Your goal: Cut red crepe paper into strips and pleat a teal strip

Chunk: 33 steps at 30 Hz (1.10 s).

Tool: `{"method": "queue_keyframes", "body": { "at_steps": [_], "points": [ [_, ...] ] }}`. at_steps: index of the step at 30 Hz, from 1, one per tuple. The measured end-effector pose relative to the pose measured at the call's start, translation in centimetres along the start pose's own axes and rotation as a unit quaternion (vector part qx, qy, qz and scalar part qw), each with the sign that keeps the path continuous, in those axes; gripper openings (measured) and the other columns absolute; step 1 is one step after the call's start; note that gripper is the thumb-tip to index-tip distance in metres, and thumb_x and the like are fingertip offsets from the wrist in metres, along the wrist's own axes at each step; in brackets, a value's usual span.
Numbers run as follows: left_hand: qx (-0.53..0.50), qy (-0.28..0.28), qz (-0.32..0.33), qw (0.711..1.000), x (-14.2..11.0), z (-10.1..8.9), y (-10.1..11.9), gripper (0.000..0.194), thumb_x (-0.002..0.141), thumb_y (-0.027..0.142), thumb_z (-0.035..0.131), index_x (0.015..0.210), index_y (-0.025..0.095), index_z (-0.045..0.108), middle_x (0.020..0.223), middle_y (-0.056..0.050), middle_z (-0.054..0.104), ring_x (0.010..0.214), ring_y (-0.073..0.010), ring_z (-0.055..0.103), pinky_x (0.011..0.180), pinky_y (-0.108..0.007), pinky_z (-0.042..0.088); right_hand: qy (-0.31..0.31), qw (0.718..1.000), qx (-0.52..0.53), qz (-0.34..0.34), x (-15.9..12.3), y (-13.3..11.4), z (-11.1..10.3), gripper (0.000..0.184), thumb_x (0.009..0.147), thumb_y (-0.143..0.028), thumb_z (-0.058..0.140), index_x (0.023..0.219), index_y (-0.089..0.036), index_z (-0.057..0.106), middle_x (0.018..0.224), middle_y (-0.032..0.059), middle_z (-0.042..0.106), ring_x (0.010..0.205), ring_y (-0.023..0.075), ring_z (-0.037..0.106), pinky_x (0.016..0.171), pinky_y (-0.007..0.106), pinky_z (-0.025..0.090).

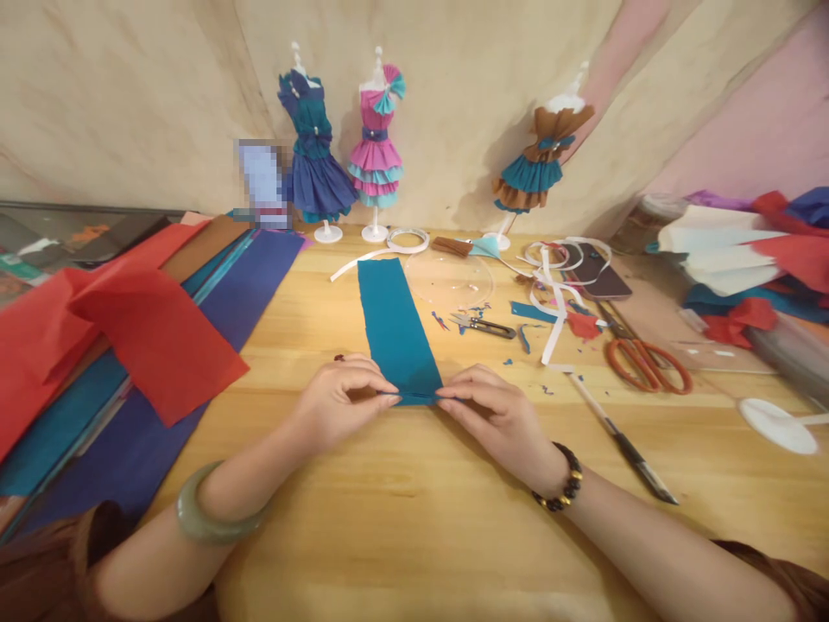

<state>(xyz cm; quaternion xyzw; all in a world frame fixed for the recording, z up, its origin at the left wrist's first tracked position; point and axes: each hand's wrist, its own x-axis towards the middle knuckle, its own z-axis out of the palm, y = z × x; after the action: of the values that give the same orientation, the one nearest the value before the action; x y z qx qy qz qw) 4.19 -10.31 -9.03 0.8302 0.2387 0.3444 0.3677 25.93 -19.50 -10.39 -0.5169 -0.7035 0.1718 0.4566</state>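
Note:
A long teal paper strip (pixel 395 324) lies on the wooden table (pixel 414 527), running away from me. My left hand (pixel 340 402) pinches the left corner of its near end, where a narrow fold is turned up. My right hand (pixel 496 415) pinches the right corner of the same folded edge. Both hands rest on the table with fingers pressed together on the paper. A green bangle sits on my left wrist and a dark bead bracelet on my right.
Red (pixel 148 333), blue (pixel 259 276) and teal paper sheets lie at the left. Three small mannequins in paper dresses (pixel 376 147) stand at the back. Orange scissors (pixel 648 363), small snips (pixel 483 326), a craft knife (pixel 625 445), white tape strips (pixel 557 285) and paper scraps lie at the right.

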Motion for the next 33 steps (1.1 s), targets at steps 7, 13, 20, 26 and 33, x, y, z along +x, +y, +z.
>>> {"method": "queue_keyframes", "body": {
  "at_steps": [7,13,20,26,33],
  "points": [
    [0.011,0.001,-0.108,0.994,-0.11,-0.16,0.64,0.011,0.077,0.024,0.067,0.086,0.019,0.071,0.086,-0.004,0.074,0.081,-0.0179,0.069,0.077,-0.03,0.055,0.008,1.0,0.006,0.02,0.2,-0.11,-0.02,0.01,0.087,-0.026,0.061,0.087,-0.023,0.071,0.08,0.005,0.072,0.075,0.0184,0.066,0.067,0.033,0.056],
    [-0.033,-0.004,-0.144,0.989,-0.33,0.05,0.32,0.014,0.078,0.026,0.065,0.088,0.019,0.072,0.089,-0.004,0.076,0.082,-0.0182,0.07,0.077,-0.03,0.057,0.003,0.999,0.001,0.034,0.05,0.01,0.08,0.009,0.087,-0.025,0.062,0.087,-0.023,0.071,0.079,0.0046,0.073,0.073,0.0179,0.067,0.068,0.032,0.055],
    [-0.067,-0.004,-0.168,0.984,-0.28,-0.02,-0.1,0.017,0.08,0.029,0.061,0.088,0.018,0.071,0.082,-0.004,0.075,0.073,-0.0167,0.07,0.068,-0.027,0.057,0.019,0.997,0.02,0.075,-0.17,0.11,0.05,0.012,0.085,-0.027,0.063,0.093,-0.023,0.071,0.09,0.0047,0.075,0.08,0.0185,0.07,0.075,0.033,0.058],
    [-0.079,-0.003,-0.194,0.978,-0.12,-0.08,0.09,0.021,0.079,0.031,0.061,0.091,0.017,0.07,0.072,-0.002,0.072,0.065,-0.0143,0.065,0.059,-0.023,0.052,0.016,0.995,0.033,0.09,-0.2,0.06,0.06,0.013,0.084,-0.025,0.062,0.092,-0.022,0.071,0.089,0.0045,0.075,0.08,0.0178,0.07,0.076,0.032,0.058],
    [-0.114,0.009,-0.242,0.963,0.16,-0.16,0.61,0.022,0.074,0.033,0.063,0.087,0.017,0.07,0.07,-0.001,0.068,0.062,-0.0119,0.059,0.058,-0.021,0.047,0.011,0.994,0.042,0.101,0.01,-0.32,-0.13,0.013,0.084,-0.024,0.06,0.09,-0.022,0.071,0.088,0.0048,0.075,0.08,0.0177,0.07,0.076,0.031,0.058]
  ]
}}
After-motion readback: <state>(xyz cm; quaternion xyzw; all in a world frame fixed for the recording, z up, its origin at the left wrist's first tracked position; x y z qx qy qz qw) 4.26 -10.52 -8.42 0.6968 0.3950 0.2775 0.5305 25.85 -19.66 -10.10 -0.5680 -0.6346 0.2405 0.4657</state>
